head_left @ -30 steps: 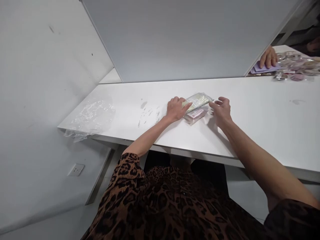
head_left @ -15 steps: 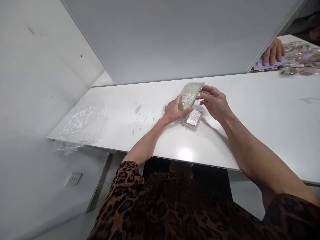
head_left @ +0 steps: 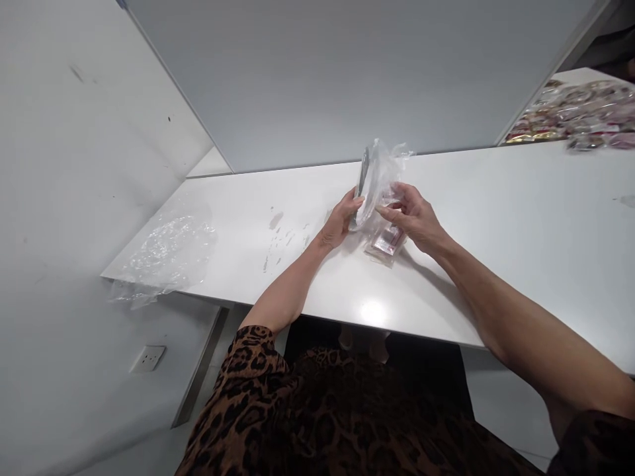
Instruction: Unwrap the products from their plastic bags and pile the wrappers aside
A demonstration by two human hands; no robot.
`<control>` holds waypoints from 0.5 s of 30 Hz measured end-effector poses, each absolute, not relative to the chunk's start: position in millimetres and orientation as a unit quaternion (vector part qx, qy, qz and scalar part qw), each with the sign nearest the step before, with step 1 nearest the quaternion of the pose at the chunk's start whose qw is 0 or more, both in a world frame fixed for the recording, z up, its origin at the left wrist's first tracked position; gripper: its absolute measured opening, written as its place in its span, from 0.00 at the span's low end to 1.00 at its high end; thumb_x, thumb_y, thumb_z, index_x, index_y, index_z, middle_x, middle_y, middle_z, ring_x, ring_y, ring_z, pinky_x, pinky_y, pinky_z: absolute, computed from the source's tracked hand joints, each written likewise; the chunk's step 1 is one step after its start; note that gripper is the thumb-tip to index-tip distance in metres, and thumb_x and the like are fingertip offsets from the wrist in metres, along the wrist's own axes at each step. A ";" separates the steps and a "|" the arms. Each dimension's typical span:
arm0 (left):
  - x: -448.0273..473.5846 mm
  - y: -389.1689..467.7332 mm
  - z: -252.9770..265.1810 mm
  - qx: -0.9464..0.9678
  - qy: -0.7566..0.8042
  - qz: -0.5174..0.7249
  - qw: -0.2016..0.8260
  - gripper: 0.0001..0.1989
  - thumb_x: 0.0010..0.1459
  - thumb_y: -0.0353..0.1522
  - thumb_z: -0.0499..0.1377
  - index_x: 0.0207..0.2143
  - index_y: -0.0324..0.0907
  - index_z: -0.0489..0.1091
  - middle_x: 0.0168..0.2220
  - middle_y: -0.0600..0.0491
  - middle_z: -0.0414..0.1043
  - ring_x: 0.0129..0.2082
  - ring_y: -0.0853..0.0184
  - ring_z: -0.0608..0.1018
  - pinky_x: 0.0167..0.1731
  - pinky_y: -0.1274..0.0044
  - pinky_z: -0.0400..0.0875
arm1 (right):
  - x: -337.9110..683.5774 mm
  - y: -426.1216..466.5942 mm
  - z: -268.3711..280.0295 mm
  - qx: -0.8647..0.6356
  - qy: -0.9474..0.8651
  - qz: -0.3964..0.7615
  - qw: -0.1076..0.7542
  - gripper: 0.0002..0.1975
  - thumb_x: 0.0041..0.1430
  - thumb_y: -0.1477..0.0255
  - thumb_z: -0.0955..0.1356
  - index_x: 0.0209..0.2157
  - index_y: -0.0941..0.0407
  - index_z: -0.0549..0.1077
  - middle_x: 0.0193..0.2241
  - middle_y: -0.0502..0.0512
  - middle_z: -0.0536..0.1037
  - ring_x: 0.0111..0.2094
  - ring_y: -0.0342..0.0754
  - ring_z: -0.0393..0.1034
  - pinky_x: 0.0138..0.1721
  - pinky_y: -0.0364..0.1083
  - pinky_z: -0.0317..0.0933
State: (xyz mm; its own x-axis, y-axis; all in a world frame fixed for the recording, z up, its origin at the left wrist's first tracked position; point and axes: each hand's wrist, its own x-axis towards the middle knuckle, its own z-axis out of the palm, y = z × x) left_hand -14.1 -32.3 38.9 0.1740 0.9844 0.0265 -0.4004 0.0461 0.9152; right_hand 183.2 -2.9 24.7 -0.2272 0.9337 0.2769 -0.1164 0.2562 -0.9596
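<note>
My left hand [head_left: 342, 217] is closed on the left side of a flat packet [head_left: 364, 173] with a dark edge, tilted upright over the table. Loose clear plastic bag film [head_left: 381, 175] puffs out from the packet's right side. My right hand [head_left: 414, 217] is closed, thumb and fingers pinching that film. Just below the hands, a small packet in clear wrapping [head_left: 385, 242] lies on the white table, partly covered by film and my right fingers.
A crumpled clear plastic bag [head_left: 169, 251] lies at the table's left end and hangs over its front edge. A grey partition [head_left: 347, 79] rises behind. Many wrapped items [head_left: 595, 112] lie beyond it at far right. Wet-looking marks [head_left: 276, 220] show on the white table [head_left: 520, 211].
The packet has turned from its labelled face to edge-on, and its film has spread open. My right hand has come in and taken the film. Another person's hand at far right has gone.
</note>
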 end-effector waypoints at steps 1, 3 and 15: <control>-14.8 -32.6 39.7 0.404 0.335 0.551 0.648 0.19 0.54 0.43 0.71 0.46 0.45 0.78 0.40 0.54 0.82 0.49 0.57 0.84 0.51 0.69 0.75 | 183.3 -3.8 24.8 -0.346 -0.607 0.498 0.513 0.32 0.44 0.53 0.85 0.48 0.49 0.79 0.42 0.50 0.80 0.37 0.46 0.72 0.36 0.45 0.71; -16.8 -32.7 41.2 0.348 0.320 0.574 0.668 0.13 0.55 0.42 0.69 0.38 0.44 0.77 0.35 0.54 0.80 0.44 0.59 0.84 0.47 0.71 0.76 | 184.2 -5.1 25.4 -0.351 -0.616 0.489 0.509 0.22 0.50 0.53 0.82 0.39 0.52 0.80 0.35 0.50 0.78 0.33 0.45 0.70 0.34 0.45 0.68; -34.8 -29.3 54.2 0.135 0.242 0.651 0.707 0.29 0.68 0.52 0.54 0.56 0.39 0.77 0.51 0.42 0.85 0.62 0.49 0.81 0.63 0.54 0.74 | 189.5 -52.8 58.0 -0.192 -0.800 0.299 0.483 0.06 0.67 0.62 0.73 0.39 0.49 0.81 0.55 0.55 0.80 0.62 0.59 0.71 0.65 0.64 0.65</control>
State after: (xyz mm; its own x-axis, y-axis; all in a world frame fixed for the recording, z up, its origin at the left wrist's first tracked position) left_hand -34.8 -29.3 54.2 0.0351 0.9854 -0.1664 -0.8549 0.1158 0.5058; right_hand 189.5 -52.8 58.0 -0.4600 0.5955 0.6586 0.0185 0.7480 -0.6634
